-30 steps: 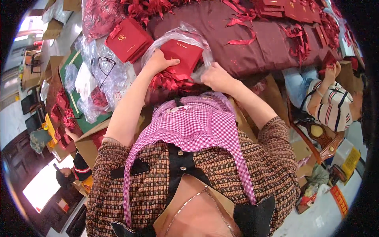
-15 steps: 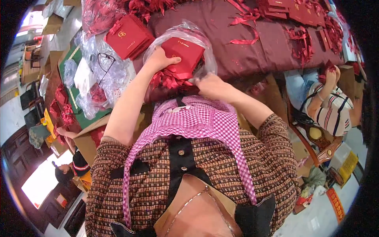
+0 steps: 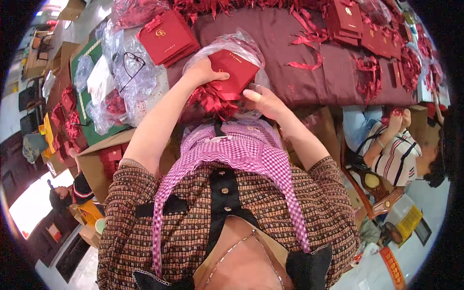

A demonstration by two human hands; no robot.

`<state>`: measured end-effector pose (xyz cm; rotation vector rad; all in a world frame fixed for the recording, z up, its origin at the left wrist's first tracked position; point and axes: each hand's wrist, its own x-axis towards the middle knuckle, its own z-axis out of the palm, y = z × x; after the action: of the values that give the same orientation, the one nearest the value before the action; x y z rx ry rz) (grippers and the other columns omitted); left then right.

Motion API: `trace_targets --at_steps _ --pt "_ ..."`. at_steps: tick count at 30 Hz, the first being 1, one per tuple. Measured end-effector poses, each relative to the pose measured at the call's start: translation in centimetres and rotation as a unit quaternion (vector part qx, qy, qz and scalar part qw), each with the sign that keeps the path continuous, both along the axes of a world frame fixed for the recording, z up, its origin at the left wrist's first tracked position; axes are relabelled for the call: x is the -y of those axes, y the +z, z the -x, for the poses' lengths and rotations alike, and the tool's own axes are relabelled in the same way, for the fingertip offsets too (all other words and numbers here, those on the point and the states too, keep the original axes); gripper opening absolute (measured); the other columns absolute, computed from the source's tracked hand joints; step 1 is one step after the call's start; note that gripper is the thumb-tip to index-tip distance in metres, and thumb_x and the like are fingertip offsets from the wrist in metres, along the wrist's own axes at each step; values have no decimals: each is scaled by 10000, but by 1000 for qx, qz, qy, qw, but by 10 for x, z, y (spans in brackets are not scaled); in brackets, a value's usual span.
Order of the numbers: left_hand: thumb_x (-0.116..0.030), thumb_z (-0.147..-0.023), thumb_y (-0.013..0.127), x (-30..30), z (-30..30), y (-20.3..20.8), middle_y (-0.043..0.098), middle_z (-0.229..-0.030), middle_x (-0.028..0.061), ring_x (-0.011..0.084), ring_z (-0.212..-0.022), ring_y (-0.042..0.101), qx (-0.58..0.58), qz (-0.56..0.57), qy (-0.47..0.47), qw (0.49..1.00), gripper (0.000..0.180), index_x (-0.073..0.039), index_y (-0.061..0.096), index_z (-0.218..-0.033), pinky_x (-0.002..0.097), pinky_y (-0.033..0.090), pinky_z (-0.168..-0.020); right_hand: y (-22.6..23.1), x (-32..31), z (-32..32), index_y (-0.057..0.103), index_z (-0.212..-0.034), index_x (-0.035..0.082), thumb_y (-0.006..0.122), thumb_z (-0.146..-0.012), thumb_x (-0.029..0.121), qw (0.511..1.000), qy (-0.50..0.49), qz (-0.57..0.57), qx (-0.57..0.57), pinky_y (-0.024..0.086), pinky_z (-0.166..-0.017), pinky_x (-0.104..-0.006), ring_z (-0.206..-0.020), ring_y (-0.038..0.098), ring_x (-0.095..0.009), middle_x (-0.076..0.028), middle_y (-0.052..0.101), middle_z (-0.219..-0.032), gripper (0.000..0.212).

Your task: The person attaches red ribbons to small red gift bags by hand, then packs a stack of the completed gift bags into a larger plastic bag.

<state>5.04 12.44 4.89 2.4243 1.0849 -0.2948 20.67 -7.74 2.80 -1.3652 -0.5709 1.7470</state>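
A stack of small red gift bags with gold print lies partly inside a clear plastic bag, close in front of me. My left hand grips the stack's left side, its thumb across the top bag and its fingers hidden. Loose red ribbons bunch out at the near end, below that hand. At the lower right corner of the stack, my right hand has its thumb on the edge, with something pale on the thumb; its other fingers are mostly hidden beneath the bags and plastic.
A dark red cloth covers the table. Another red gift-bag stack lies left, beside crumpled clear plastic and black-framed glasses. Further bags and ribbons lie right. A seated person works at the right.
My right hand has shifted from the plastic bag's near right edge onto the stack's corner, its thumb now showing. My left hand keeps its hold. The whole view has shifted slightly.
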Motion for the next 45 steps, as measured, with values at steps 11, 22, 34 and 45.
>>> trace_targets --at_steps 11,22,34,45 --pt "-507 -500 809 -24 -9 -1 465 -1283 246 326 -1204 451 51 73 -48 995 1060 65 390 -1289 347 339 -1030 -16 -25 35 478 -1252 61 750 -747 196 945 -275 86 -154 473 -852 -420 -1078 530 -241 -92 552 -1205 589" --pt "-466 -533 803 -36 -23 42 574 -1139 245 351 -1053 564 -128 93 -215 964 854 51 519 -1151 406 442 -906 12 -25 109 393 -1297 91 641 -851 301 919 -321 92 -210 456 -833 -449 -1099 499 -260 -68 513 -1241 552" --pt "-444 -541 819 -54 -2 -22 604 -1112 211 321 -1037 581 141 27 -274 951 755 22 597 -1092 392 458 -894 62 4 -21 581 -1091 -22 565 -889 175 981 -8 18 194 485 -710 -254 -789 613 -132 -73 645 -896 283" --pt "-466 -495 815 -43 -9 11 621 -1094 183 289 -1019 592 -10 64 -220 973 748 -6 630 -1055 374 467 -891 74 -80 29 338 -1301 -96 728 -651 394 625 303 -296 656 267 -1068 -442 -1275 335 -407 -312 364 -1335 902"
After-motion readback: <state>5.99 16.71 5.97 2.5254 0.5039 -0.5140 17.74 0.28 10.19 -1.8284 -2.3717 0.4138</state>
